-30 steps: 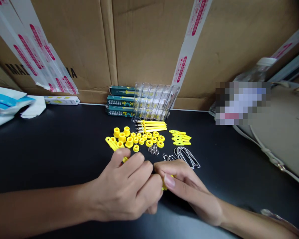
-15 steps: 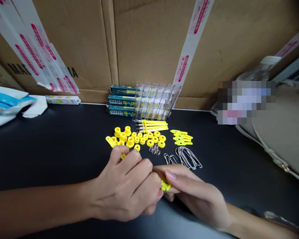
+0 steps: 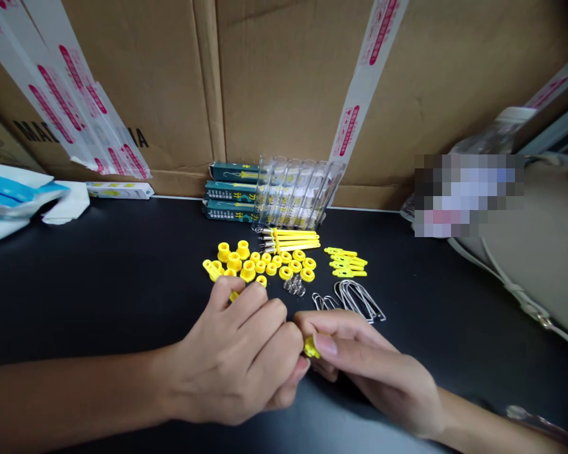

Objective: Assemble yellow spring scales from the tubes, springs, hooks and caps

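Observation:
My left hand [image 3: 239,356] is closed in a fist around a yellow plastic stick [image 3: 213,270], whose flat end with a hole pokes out beyond the index finger. Most of the stick is hidden in the fist. My right hand [image 3: 376,366] touches the left at the knuckles, its thumb and fingers pinching a small yellow plastic piece [image 3: 311,347]. Whether this piece joins the stick cannot be seen. Just beyond my hands lie yellow collars and rings [image 3: 248,271], small coil springs [image 3: 294,286] and bent metal hooks [image 3: 358,300].
Several yellow sticks with metal ends [image 3: 296,239] and flat yellow tabs [image 3: 348,261] lie farther back. Clear tubes [image 3: 296,192] lean against green boxes [image 3: 230,210] before a cardboard box [image 3: 284,82]. A grey bag [image 3: 544,252] stands right; a blue-white packet [image 3: 19,195] lies left.
My right thumb has slid forward over the small yellow piece, so less of it shows. Both hands stay together in nearly the same place.

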`<state>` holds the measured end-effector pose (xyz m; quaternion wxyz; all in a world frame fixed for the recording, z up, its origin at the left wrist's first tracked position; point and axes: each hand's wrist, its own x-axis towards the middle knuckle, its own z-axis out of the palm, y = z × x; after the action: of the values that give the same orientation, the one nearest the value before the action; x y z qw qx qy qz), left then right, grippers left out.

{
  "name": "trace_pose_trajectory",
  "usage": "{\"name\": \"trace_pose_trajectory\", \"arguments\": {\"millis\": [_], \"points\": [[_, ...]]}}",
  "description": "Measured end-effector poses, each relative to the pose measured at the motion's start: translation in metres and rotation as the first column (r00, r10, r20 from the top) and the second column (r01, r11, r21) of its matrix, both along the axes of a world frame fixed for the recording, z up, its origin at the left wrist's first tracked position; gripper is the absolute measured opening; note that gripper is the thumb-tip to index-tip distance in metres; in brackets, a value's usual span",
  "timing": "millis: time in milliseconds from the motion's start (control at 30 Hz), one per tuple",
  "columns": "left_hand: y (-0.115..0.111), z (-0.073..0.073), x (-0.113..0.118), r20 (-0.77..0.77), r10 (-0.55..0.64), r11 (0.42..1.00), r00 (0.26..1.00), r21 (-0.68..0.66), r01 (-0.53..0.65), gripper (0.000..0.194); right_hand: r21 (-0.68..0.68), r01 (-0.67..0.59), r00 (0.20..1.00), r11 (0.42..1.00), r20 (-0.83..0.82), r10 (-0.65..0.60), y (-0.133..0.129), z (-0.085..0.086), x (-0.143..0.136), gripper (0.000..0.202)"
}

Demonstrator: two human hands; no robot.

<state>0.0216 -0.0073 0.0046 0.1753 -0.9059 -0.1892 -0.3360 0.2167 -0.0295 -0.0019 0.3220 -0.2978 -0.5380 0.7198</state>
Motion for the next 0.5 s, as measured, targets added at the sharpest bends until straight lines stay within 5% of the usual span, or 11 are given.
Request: {"name": "trace_pose_trajectory", "arguments": {"millis": [167, 500], "points": [[0.0011, 0.0011, 0.0009, -0.001, 0.017, 1.0, 1.0, 0.011, -0.017, 0.032, -0.042, 0.026, 0.996, 0.999, -0.079, -0.029, -0.0022, -0.002, -0.0003, 0.043], [0.0006, -0.0032, 0.0019, -0.021, 0.033, 0.998, 0.999, 0.053, -0.032, 0.029, 0.039, 0.002, 0.999, 0.999, 0.046, -0.004, -0.0041, 0.0027, -0.0035, 0.052]]}}
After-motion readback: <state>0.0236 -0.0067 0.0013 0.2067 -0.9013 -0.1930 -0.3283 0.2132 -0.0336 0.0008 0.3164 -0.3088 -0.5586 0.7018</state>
